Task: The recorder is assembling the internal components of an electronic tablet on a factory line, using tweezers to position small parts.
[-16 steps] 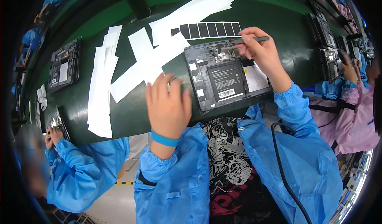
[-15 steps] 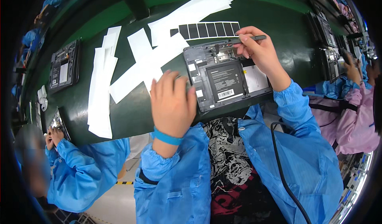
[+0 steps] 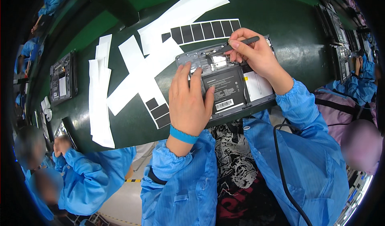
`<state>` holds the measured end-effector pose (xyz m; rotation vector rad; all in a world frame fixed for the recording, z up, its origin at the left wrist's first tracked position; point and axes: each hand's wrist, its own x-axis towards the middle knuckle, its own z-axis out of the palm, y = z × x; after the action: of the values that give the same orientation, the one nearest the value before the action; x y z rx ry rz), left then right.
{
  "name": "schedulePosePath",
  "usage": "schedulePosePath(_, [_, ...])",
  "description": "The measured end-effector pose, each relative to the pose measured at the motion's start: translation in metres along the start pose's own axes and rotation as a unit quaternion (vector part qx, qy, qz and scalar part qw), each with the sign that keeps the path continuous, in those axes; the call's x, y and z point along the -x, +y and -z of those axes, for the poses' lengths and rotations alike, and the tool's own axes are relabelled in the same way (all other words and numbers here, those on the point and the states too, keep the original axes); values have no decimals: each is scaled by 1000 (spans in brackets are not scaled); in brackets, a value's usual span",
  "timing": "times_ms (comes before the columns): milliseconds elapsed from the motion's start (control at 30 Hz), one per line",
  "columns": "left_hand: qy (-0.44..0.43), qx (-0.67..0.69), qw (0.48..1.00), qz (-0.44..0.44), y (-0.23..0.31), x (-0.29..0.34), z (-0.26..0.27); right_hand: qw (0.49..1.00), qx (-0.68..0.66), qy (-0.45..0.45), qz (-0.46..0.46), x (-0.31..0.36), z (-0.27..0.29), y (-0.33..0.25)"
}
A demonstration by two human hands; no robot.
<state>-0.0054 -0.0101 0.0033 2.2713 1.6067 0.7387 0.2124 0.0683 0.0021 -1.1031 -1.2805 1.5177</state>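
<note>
L hand (image 3: 188, 103), open, lies over left side of opened laptop (image 3: 228, 90), ctr frame. R hand (image 3: 255, 52) pinches tweezers (image 3: 251, 40) over its top edge; best keep tips light, L hand steady. Black stickers (image 3: 206, 31) beyond, upper ctr.

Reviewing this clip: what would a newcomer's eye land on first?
First, the white paper sheets strewn across the dark green table, left of centre. Next, the opened device at centre with its black battery exposed, the left hand over its left side and the right hand holding a slim dark tool near its far edge. Beyond that edge lies a strip of black squares.
</note>
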Motion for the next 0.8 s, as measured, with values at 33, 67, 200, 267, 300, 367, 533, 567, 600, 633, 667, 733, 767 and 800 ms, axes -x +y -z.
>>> schedulePosePath(33, [0,-2,1000,2,0,0,-1,1000,-1,3,-2,0,0,0])
schedulePosePath(67, [-3,-1,1000,1,0,0,-1,1000,-5,1,-1,0,1,1])
schedulePosePath(200, [-4,-20,1000,6,1,-2,-1,1000,-3,1,5,-1,-1,1])
schedulePosePath(267, [-5,-26,1000,7,2,-3,-2,1000,-3,-3,10,-2,0,3])
schedulePosePath(300, [-4,-47,999,4,5,-4,-2,1000,-4,-8,16,-2,1,4])
schedulePosePath(367, [-2,-68,998,2,8,-5,-5,1000,-3,-5,11,0,0,4])
schedulePosePath(533, [-5,-129,991,-24,11,-10,-9,1000,-4,-6,18,0,-1,4])
schedulePosePath(567, [-5,-131,991,-23,11,-11,-8,1000,-1,-7,17,0,-2,2])
schedulePosePath(600, [-6,-136,990,-28,11,-12,-8,1000,3,-6,15,0,-2,1])
schedulePosePath(633, [-7,-141,990,-32,11,-12,-8,1000,3,-6,16,0,-2,1])
schedulePosePath(667, [-6,-142,989,-33,12,-12,-8,1000,7,-5,17,0,-3,1])
schedulePosePath(733, [-8,-159,986,-45,13,-13,-10,1000,9,-5,19,0,-3,1])
schedulePosePath(767, [-7,-161,986,-46,13,-13,-12,1000,14,-3,18,0,-3,1])
schedulePosePath(800, [-12,-169,984,-52,14,-13,-13,1000,19,-1,17,0,-3,0])
